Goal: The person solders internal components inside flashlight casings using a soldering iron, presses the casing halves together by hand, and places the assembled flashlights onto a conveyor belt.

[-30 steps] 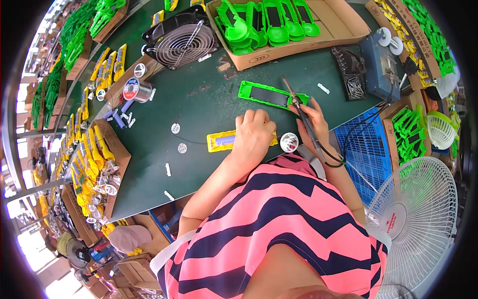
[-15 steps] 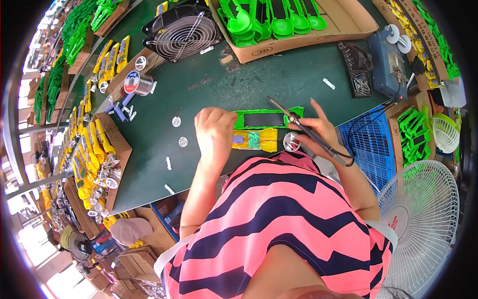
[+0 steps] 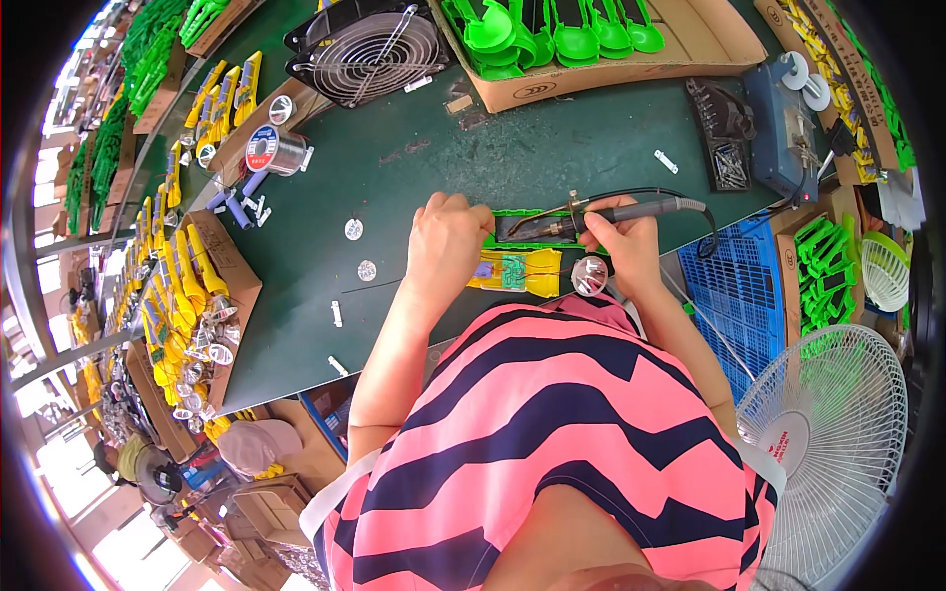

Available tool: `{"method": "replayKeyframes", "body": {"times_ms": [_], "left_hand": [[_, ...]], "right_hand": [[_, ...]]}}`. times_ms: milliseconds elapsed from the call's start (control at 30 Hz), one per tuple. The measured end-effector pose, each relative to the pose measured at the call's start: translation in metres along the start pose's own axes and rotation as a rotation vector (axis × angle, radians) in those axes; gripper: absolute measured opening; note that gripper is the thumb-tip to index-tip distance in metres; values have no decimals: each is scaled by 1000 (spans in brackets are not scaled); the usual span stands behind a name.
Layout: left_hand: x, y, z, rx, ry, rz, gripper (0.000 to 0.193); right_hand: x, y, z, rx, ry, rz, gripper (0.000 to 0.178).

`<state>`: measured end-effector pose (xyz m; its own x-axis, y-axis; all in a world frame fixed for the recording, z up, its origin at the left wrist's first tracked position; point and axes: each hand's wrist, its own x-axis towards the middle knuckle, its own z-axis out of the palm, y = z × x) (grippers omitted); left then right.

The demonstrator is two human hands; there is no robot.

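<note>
A soldering iron is in my right hand, whose fingers close around its front part. Its tip points left, over the dark inside of a green plastic casing. At the casing's left end my left hand is curled closed; its fingertips touch or nearly touch the casing, and what they hold is hidden. In front of the casing lies a yellow flashlight body with a green circuit board exposed. A shiny reflector cup sits at its right end. From beside my left wrist a thin dark wire runs left.
A cardboard box of green casings and a black metal fan stand at the back. Solder spool and yellow lights are at left. A blue soldering station and screw tray are at right.
My right hand has turned the soldering iron, bringing its tip down over the green casing. The thin wire now shows beside my left wrist. My left hand stays closed near the casing's left end.
</note>
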<state>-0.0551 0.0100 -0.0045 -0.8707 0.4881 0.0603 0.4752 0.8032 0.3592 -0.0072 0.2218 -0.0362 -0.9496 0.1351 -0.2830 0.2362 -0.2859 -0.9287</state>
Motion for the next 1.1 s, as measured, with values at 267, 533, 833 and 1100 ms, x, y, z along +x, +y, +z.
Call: {"method": "replayKeyframes", "body": {"times_ms": [267,533,833,1100], "left_hand": [[0,-1,2,-71,16,-20,4],[2,-2,4,10,-22,-3,6],[4,-1,4,42,-50,-14,6],[5,2,1,93,-62,-34,7]], "right_hand": [[0,-1,4,-31,-19,20,15],[-1,-3,5,-90,-43,-19,15],[-15,-3,-7,-29,34,-378,19],[-24,-6,-42,-806,-16,-723,31]]}}
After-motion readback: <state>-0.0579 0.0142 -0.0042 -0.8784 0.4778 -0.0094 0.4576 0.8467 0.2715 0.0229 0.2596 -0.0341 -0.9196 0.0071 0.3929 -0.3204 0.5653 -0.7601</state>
